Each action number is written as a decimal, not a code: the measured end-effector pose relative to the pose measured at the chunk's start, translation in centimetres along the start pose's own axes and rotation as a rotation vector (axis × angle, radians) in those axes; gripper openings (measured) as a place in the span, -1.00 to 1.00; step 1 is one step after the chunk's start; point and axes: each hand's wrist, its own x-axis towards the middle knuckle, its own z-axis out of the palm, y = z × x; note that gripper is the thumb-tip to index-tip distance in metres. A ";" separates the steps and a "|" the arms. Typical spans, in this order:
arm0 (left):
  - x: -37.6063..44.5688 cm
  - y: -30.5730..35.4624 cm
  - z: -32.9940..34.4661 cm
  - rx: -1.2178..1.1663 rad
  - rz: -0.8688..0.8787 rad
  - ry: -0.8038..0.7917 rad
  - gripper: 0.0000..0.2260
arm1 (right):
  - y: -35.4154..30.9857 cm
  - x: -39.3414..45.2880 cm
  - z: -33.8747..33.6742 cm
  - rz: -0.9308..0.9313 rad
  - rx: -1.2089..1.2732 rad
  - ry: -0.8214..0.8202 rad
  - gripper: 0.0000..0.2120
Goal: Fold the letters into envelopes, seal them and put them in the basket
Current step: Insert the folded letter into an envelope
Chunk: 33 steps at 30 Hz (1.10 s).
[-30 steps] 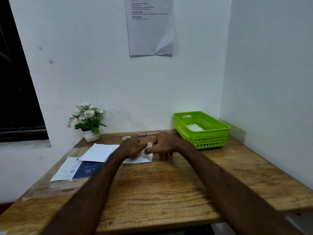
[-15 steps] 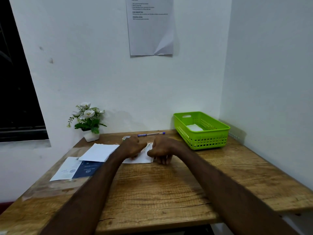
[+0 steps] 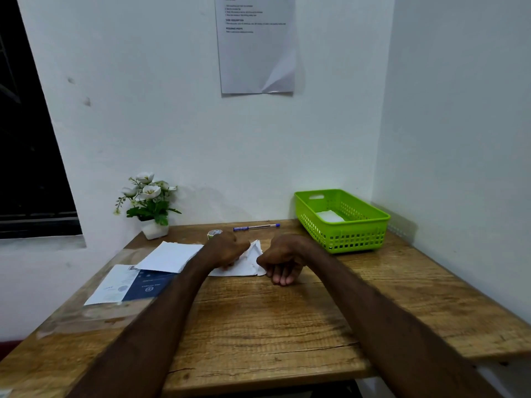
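A white envelope (image 3: 247,265) lies on the wooden table (image 3: 267,317), its flap raised at the far right corner. My left hand (image 3: 227,252) rests on the envelope's left half with curled fingers holding it down. At the envelope's right edge, my right hand (image 3: 283,261) has its fingers curled, and thumb and forefinger seem to pinch that edge. The green basket (image 3: 359,225) stands at the back right with a white envelope (image 3: 329,216) inside. A loose white sheet (image 3: 169,257) lies left of my hands.
A blue and white leaflet (image 3: 129,285) lies near the left edge. Along the back wall are a blue pen (image 3: 255,226), a small tape roll (image 3: 214,233) and a potted white flower (image 3: 152,202). Walls close off the back and right.
My right hand has slid to the right, off the middle of the envelope to its right edge. The envelope's flap corner now shows. My left hand has stayed in place.
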 end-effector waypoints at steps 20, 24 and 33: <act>-0.1 -0.1 0.0 0.045 0.055 -0.043 -0.73 | -0.1 1.6 1.3 -0.257 -0.025 0.372 -0.71; 0.0 -0.2 -0.1 0.067 0.045 -0.039 -0.72 | -0.3 1.1 1.1 -0.215 -0.020 0.371 -0.72; 0.3 -0.3 0.1 0.069 0.036 -0.045 -0.78 | 0.1 0.7 0.3 -0.016 0.064 0.148 -0.77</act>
